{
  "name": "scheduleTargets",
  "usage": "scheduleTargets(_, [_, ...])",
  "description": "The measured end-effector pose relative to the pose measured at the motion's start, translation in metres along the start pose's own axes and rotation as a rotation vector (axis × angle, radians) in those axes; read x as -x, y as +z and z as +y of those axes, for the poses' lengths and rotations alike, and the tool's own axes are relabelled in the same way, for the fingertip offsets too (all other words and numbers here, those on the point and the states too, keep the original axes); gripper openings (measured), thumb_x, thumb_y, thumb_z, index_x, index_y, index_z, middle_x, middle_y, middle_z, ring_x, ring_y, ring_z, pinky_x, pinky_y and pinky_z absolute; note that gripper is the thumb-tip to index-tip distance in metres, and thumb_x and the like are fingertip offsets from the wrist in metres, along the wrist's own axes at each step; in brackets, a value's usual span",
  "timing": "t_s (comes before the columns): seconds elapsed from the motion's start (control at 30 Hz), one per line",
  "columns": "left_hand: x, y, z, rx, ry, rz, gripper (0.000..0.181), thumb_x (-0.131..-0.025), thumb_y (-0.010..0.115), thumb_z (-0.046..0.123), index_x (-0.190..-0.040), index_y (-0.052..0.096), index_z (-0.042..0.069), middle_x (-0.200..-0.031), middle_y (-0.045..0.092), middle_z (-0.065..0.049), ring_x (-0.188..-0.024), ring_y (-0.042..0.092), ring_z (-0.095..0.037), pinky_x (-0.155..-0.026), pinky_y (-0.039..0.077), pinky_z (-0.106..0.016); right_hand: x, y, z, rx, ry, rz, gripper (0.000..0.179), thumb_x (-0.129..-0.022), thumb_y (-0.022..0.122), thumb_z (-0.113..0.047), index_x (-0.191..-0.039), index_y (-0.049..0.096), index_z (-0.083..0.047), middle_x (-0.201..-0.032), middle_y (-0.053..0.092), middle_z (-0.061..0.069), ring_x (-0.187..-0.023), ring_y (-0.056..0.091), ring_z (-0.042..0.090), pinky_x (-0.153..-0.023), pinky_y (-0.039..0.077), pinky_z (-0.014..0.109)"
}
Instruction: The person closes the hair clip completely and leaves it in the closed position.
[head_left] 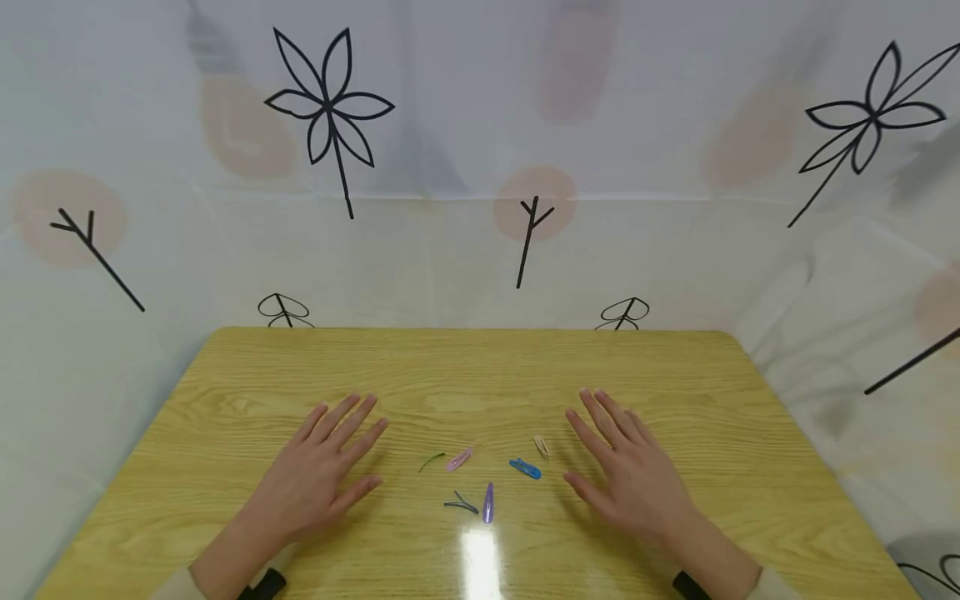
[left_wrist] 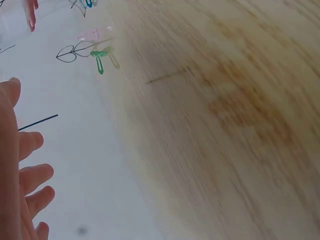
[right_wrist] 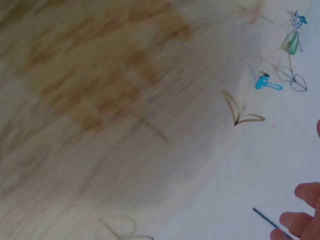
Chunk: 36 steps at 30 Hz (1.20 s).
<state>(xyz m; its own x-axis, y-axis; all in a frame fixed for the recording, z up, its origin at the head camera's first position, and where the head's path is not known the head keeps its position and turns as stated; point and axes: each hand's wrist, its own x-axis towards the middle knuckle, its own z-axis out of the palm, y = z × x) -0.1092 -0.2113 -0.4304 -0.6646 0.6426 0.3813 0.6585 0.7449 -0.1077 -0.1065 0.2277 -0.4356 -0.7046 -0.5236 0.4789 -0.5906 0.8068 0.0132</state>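
Several small hair clips lie between the two hands in the head view. A green clip (head_left: 431,459) and a pink clip (head_left: 459,459) are nearest my left hand (head_left: 322,475), which is spread with its fingers extended and holds nothing. My right hand (head_left: 630,475) is likewise spread and holds nothing; beside its fingers lie a beige clip (head_left: 542,447) and a blue clip (head_left: 525,468). Closer to me are a purple clip (head_left: 488,503) and a greyish-blue clip (head_left: 462,502) with its arms splayed apart. The left wrist view shows the green clip (left_wrist: 99,61) beyond the fingertips.
The clips rest on a wood-grain table (head_left: 450,375). A pale cloth (head_left: 435,250) printed with black plant outlines hangs behind and at both sides. Bright glare falls on the near part of the table. Each wrist wears a dark band.
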Motion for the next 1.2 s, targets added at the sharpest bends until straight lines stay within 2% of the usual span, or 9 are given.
scheduleTargets(0.07, [0.000,0.000,0.000,0.008,-0.003,0.007,0.064,-0.104,0.032,0.058,-0.149,0.048,0.014,-0.161,0.027,-0.010,-0.145,0.028,-0.033,-0.113,0.022,-0.054,0.000,0.001,-0.001,-0.011,-0.001,0.011,0.071,-0.101,0.037,-0.061,-0.145,0.052,-0.006,-0.160,0.030,0.012,-0.144,0.031,0.035,-0.118,0.015,0.047])
scheduleTargets(0.17, [0.001,0.000,0.000,0.013,-0.007,0.016,0.064,-0.105,0.030,0.057,-0.148,0.049,0.014,-0.159,0.032,-0.009,-0.143,0.032,-0.032,-0.111,0.026,-0.054,0.000,0.002,-0.003,-0.035,0.003,0.025,0.070,-0.102,0.037,-0.059,-0.144,0.052,-0.005,-0.159,0.032,0.012,-0.142,0.034,0.035,-0.120,0.009,0.038])
scheduleTargets(0.27, [0.001,0.001,0.001,0.020,-0.001,0.041,0.063,-0.106,0.029,0.055,-0.146,0.052,0.012,-0.155,0.039,-0.010,-0.139,0.040,-0.032,-0.108,0.032,-0.054,0.000,0.003,-0.004,-0.053,0.012,0.046,0.067,-0.102,0.041,-0.055,-0.142,0.054,-0.004,-0.155,0.038,0.014,-0.139,0.040,0.036,-0.114,0.029,0.045])
scheduleTargets(0.3, [0.001,0.002,0.001,0.023,0.002,0.052,0.062,-0.106,0.029,0.054,-0.145,0.054,0.012,-0.154,0.042,-0.011,-0.137,0.043,-0.032,-0.106,0.035,-0.055,0.000,0.003,-0.005,-0.062,0.017,0.053,0.065,-0.102,0.043,-0.053,-0.141,0.056,-0.003,-0.154,0.041,0.015,-0.137,0.042,0.037,-0.113,0.031,0.044])
scheduleTargets(0.37, [0.001,0.002,0.002,0.035,0.004,0.072,0.062,-0.107,0.029,0.053,-0.142,0.057,0.010,-0.150,0.047,-0.012,-0.132,0.048,-0.032,-0.102,0.040,-0.055,0.000,0.003,-0.006,-0.075,0.031,0.065,0.061,-0.102,0.047,-0.049,-0.138,0.058,-0.002,-0.150,0.046,0.015,-0.133,0.047,0.037,-0.101,0.044,0.051])
scheduleTargets(0.47, [0.001,0.003,0.004,0.062,-0.007,0.086,0.059,-0.107,0.032,0.050,-0.137,0.060,0.008,-0.144,0.053,-0.012,-0.126,0.054,-0.032,-0.098,0.045,-0.053,0.001,0.004,-0.008,-0.098,0.050,0.075,0.056,-0.100,0.053,-0.044,-0.135,0.061,0.000,-0.145,0.051,0.015,-0.128,0.052,0.036,-0.091,0.050,0.052])
scheduleTargets(0.73, [0.002,0.012,0.016,0.179,-0.091,0.112,0.041,-0.099,0.060,0.035,-0.133,0.064,0.011,-0.133,0.063,-0.007,-0.115,0.061,-0.025,-0.092,0.050,-0.047,0.001,0.006,-0.017,-0.170,0.057,0.152,0.047,-0.100,0.058,-0.036,-0.127,0.066,0.001,-0.137,0.059,0.013,-0.116,0.061,0.032,-0.080,0.055,0.046])
scheduleTargets(1.0, [0.000,0.018,0.031,0.315,-0.134,0.130,0.032,-0.098,0.064,0.028,-0.126,0.069,0.014,-0.124,0.067,0.003,-0.111,0.063,-0.017,-0.088,0.053,-0.041,0.001,0.008,-0.028,-0.253,0.115,0.110,0.041,-0.084,0.078,-0.017,-0.122,0.070,-0.005,-0.129,0.065,0.006,-0.111,0.065,0.026,-0.081,0.055,0.043])
scheduleTargets(1.2, [-0.001,0.020,0.042,0.430,-0.212,0.114,0.025,-0.097,0.066,0.026,-0.121,0.071,0.019,-0.118,0.066,0.011,-0.109,0.063,-0.012,-0.087,0.053,-0.039,0.001,0.010,-0.036,-0.333,0.101,0.151,0.036,-0.078,0.080,-0.007,-0.113,0.073,-0.009,-0.118,0.069,0.000,-0.106,0.065,0.020,-0.082,0.054,0.037])
